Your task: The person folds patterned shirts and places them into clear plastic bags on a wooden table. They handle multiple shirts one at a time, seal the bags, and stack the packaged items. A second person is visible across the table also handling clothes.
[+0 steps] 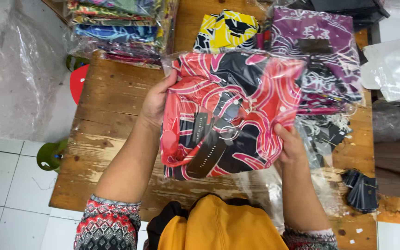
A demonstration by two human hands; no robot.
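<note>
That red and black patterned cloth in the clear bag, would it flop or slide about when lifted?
Probably floppy: the bagged cloth is folded fabric, and both the left hand and the right hand support its sides. Its glossy plastic wrap looks slippery. Likely light for its size, not fragile.

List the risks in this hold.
1. The left hand and right hand pinch only the edges of the slick bagged garment, so the grip may slip.
2. The black tags look loose inside and could shift.
3. The purple stack sits close behind; a swing might knock it.
</note>
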